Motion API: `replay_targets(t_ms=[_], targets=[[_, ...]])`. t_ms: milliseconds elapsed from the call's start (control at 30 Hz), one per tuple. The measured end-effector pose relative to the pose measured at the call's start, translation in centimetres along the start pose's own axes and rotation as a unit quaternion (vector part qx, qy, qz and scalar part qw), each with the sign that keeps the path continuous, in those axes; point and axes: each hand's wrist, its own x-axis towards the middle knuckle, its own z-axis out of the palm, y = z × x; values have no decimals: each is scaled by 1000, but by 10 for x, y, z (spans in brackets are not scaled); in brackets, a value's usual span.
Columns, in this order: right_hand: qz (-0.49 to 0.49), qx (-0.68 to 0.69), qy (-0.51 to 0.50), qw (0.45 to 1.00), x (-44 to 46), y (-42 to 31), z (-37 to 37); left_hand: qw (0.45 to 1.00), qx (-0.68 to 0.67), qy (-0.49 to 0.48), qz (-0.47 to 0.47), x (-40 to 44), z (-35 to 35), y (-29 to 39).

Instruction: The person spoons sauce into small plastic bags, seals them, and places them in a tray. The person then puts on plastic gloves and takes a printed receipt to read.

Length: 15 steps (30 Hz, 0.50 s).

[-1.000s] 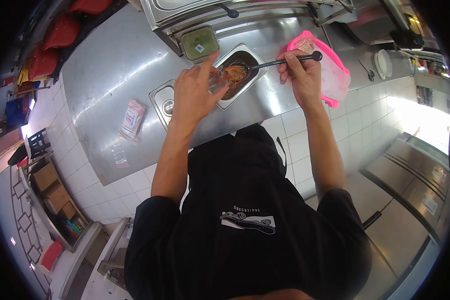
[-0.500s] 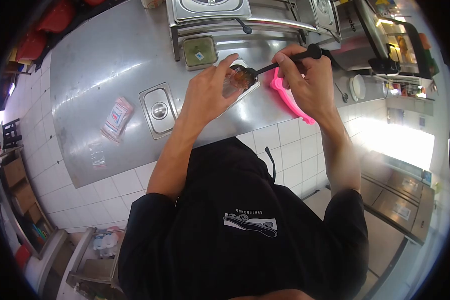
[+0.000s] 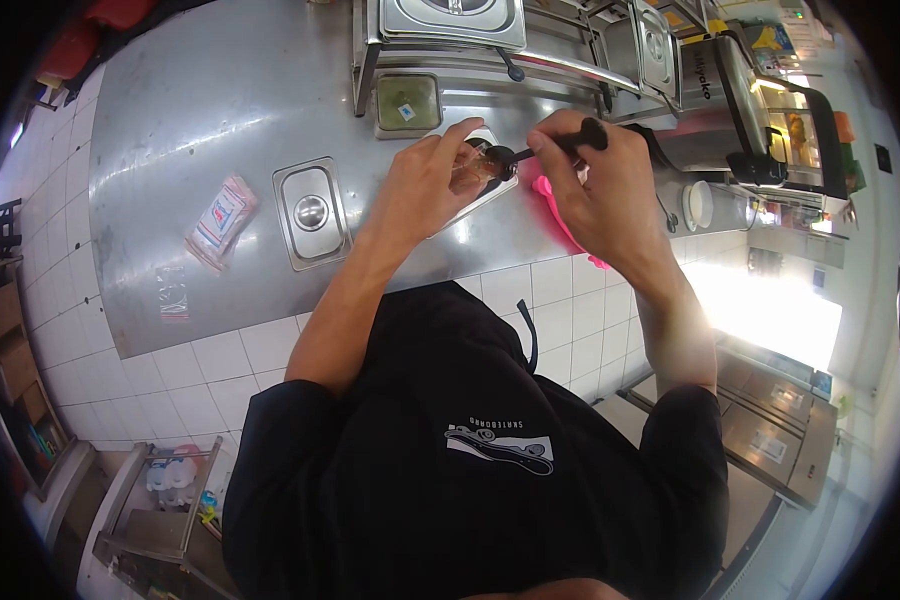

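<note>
Above the steel table [image 3: 220, 120], my left hand [image 3: 425, 185] holds a small clear cup [image 3: 472, 170] between thumb and fingers, with reddish-brown food in it. My right hand [image 3: 605, 190] is closed round the handle of a black ladle [image 3: 500, 162], whose bowl is tilted at the cup's mouth. Under both hands lies an open steel pan [image 3: 492, 196], mostly hidden by the cup and ladle. Just behind my left hand stands a square container of green stuff [image 3: 407, 103]. Part of a pink basket [image 3: 560, 215] shows below my right hand.
A steel lid with a round knob [image 3: 312, 213] and a pink-white plastic packet [image 3: 220, 222] lie to the left, near a small clear bag [image 3: 173, 294]. A raised rack with lidded pans [image 3: 454, 22] runs along the back. White bowls [image 3: 698, 204] and a black appliance [image 3: 705, 100] are at the right.
The ladle has come up out of the pan to the cup, and its bowl has tipped over at the mouth. My right hand has turned. The view has shifted rightward.
</note>
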Motion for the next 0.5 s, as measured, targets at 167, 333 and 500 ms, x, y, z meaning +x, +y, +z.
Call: replay_targets(t_ms=[167, 333, 500], targets=[[-27, -45, -28, 998, -5, -12, 4, 1000, -8, 15, 9, 3, 4, -3], [-60, -86, -45, 993, -11, -16, 3, 999, -8, 28, 30, 4, 6, -3], [-79, -73, -25, 994, -13, -15, 2, 999, -11, 37, 35, 5, 10, -2]])
